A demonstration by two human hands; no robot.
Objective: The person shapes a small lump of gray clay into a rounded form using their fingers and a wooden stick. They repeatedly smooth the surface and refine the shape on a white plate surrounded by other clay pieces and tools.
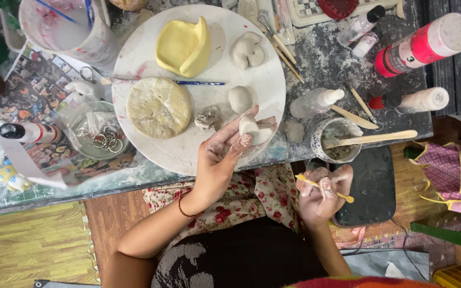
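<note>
Seen from above at a cluttered craft table: at far left a yellow toy figure [10,177] lies on a printed sheet, near a black-capped bottle [25,132] and a clear bag of metal rings [104,140]; a paint-smeared plastic cup [68,26] stands above them. In the middle a round white board [188,152] carries a yellow clay chair shape [184,47], a flat beige disc [158,108], a blue-handled tool [188,82] and several small pale clay lumps — one rounded ball [240,98] among them. The left hand [222,157], dusted with clay, reaches over the board's lower right rim, fingers curled closed around a small white clay piece [253,129] held just above the board. To the right, a patterned pot [337,140] holds grey paste and a wooden stick [372,138], with a clear squeeze bottle [316,102] beside it. Lower down, off the table and over the lap, the right hand [321,194] is closed on a thin yellow modelling tool [324,188] — its ends poke out either side of the fingers. A pink-and-white paint bottle [428,44] lies at far right
</note>
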